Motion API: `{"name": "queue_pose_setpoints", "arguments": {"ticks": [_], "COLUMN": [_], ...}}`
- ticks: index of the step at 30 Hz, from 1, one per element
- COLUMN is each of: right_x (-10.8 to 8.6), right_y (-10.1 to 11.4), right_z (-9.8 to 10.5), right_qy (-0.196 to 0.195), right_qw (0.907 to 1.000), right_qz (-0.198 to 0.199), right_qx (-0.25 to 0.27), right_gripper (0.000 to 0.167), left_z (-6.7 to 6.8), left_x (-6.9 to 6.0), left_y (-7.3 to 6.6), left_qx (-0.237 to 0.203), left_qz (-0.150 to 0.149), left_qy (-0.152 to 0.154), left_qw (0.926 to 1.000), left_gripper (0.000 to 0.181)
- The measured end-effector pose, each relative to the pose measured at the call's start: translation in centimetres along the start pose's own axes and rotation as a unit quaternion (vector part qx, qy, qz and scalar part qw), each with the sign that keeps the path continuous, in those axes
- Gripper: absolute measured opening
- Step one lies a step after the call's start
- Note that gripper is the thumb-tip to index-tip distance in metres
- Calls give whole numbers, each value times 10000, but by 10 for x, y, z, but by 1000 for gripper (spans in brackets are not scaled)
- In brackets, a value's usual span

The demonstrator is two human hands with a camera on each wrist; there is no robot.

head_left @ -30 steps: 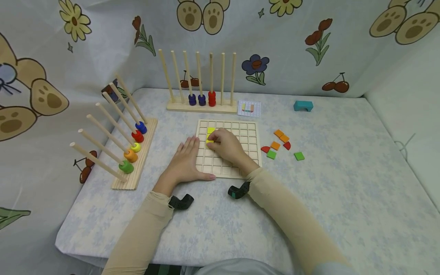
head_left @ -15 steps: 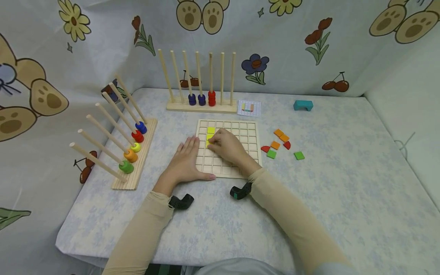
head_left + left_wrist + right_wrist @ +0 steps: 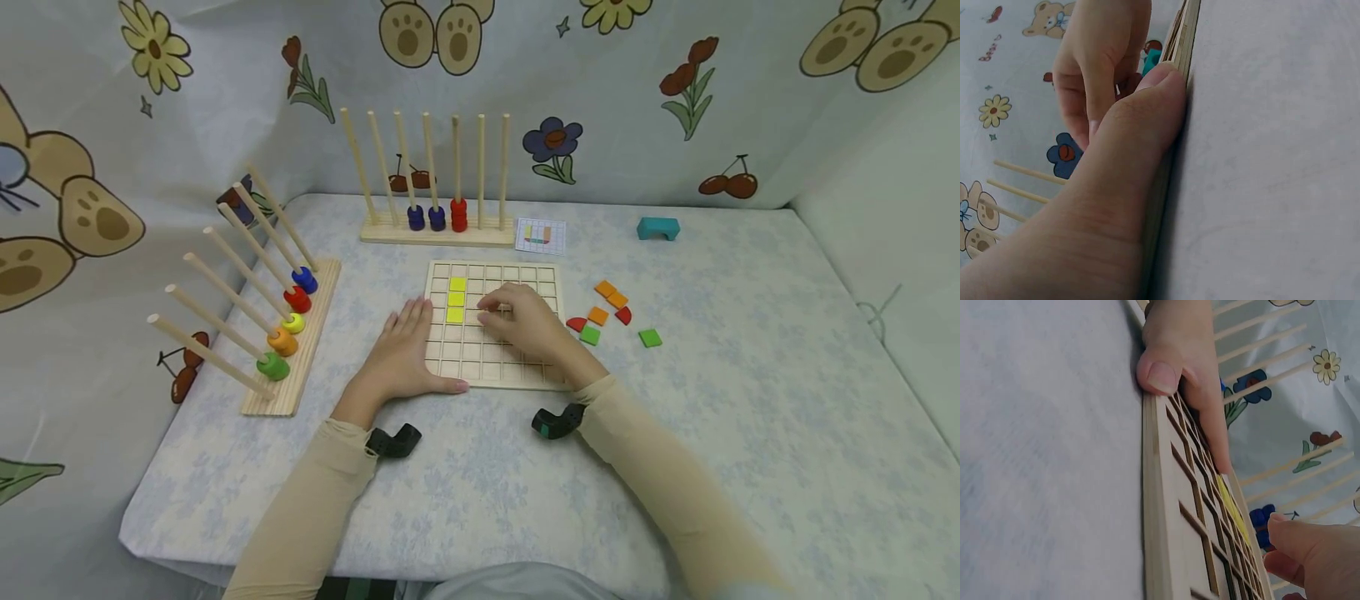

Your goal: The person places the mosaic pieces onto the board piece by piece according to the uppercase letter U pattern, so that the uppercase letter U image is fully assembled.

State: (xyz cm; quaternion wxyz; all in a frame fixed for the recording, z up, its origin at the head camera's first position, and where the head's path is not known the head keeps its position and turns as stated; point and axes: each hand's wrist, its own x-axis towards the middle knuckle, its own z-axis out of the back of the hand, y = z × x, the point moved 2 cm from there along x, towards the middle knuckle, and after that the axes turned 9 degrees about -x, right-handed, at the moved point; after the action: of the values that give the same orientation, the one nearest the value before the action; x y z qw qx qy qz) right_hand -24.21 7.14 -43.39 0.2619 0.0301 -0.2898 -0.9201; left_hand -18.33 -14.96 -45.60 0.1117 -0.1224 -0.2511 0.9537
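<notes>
A wooden grid board (image 3: 472, 371) lies flat on the table. Three yellow square tiles (image 3: 456, 298) sit in a column of cells near its left side. My left hand (image 3: 397, 358) rests along the board's left edge with fingers straight, its thumb (image 3: 1157, 94) on the near edge. Over the middle of the board, to the right of the yellow tiles, is my right hand (image 3: 528, 325). Its fingers are loosely bent, and nothing shows between thumb and forefinger. Right of the board lie loose orange squares (image 3: 604, 288), green squares (image 3: 650, 337) and red rounded pieces (image 3: 577, 323).
A printed pattern card (image 3: 540, 237) lies behind the board, beside a peg rack (image 3: 442, 237) with blue and red beads. Another peg rack (image 3: 303, 367) with coloured beads stands at the left. A teal bridge-shaped block (image 3: 658, 228) sits at the back right.
My right hand has drawn away from the yellow tiles toward the right, leaving all three in plain sight. My left hand stays at the board's edge.
</notes>
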Motion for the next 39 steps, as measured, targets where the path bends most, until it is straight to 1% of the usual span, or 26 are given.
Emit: {"name": "queue_pose_setpoints", "arguments": {"ticks": [6,11,15,17,19,24,32,39], "right_x": [-19,-35,-48,-53,-57,-63,-69,-74], "right_y": [-30,-53,-67,-72,-77,-84,-91,-93], "right_z": [16,31,40,44,46,50,51,51], "right_qy": [-108,-296,-425,-479,-533,-691,-623,-645], "right_qw": [9997,9985,9960,9951,9950,9956,9941,9947], "right_qz": [-125,-441,-779,-858,-842,-634,-889,-792], "right_qx": [166,148,95,71,45,-43,-87,-86], "right_gripper": [26,23,22,23,24,25,28,27], "left_z": [-2,-1,0,0,0,-1,-1,-2], "left_x": [0,-1,-2,-2,-2,-2,-2,0], "left_y": [3,5,5,5,6,6,3,0], "left_qx": [-66,-105,-106,-121,-125,-64,-138,-128], "left_qz": [40,30,11,10,20,44,30,-4], "left_qy": [-20,-56,-57,-54,-56,-57,-51,-25], "left_qw": [10000,9999,9999,9999,9999,10000,9999,9999], "left_gripper": [153,154,153,153,152,152,152,152]}}
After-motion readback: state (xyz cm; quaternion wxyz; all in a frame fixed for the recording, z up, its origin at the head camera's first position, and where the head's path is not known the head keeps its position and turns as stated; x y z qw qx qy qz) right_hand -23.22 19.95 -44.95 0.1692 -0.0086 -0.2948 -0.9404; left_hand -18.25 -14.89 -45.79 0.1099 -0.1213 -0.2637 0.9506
